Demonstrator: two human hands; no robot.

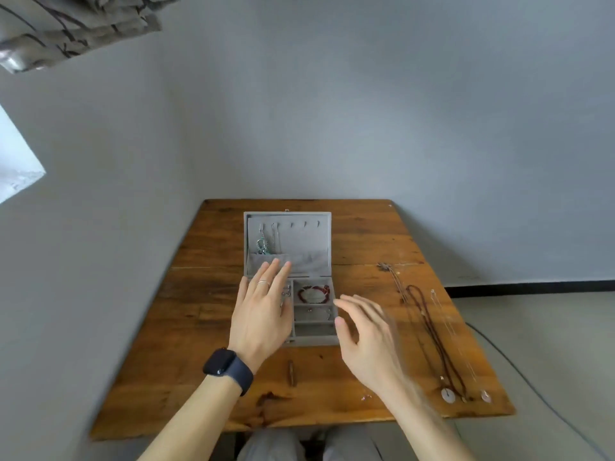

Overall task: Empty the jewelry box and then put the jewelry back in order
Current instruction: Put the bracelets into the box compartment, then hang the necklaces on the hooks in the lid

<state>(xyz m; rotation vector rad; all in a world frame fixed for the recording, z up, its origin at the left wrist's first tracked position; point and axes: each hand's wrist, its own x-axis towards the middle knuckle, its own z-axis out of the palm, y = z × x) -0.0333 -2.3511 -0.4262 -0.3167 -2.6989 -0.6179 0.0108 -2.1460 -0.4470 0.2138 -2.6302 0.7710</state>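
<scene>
A grey velvet jewelry box (316, 341) lies open in the middle of the wooden table (206, 294). Its lid (306, 241) holds a green pendant necklace (262, 245) and a thin chain on hooks. A red bead bracelet (314, 293) sits in the top right compartment. My left hand (263, 311) hovers flat over the box's left side, fingers straight, hiding the compartments beneath. My right hand (366, 341) is blurred beside the box's right edge, fingers spread and holding nothing. Dark cord necklaces (429, 331) and a thin silver chain (456, 341) with pale pendants lie on the table at the right.
A small brown stick-like piece (292, 372) lies in front of the box, and a tiny item (365, 397) sits near the front edge. Grey walls border the table at the left and back. A cable (519, 371) runs across the floor on the right.
</scene>
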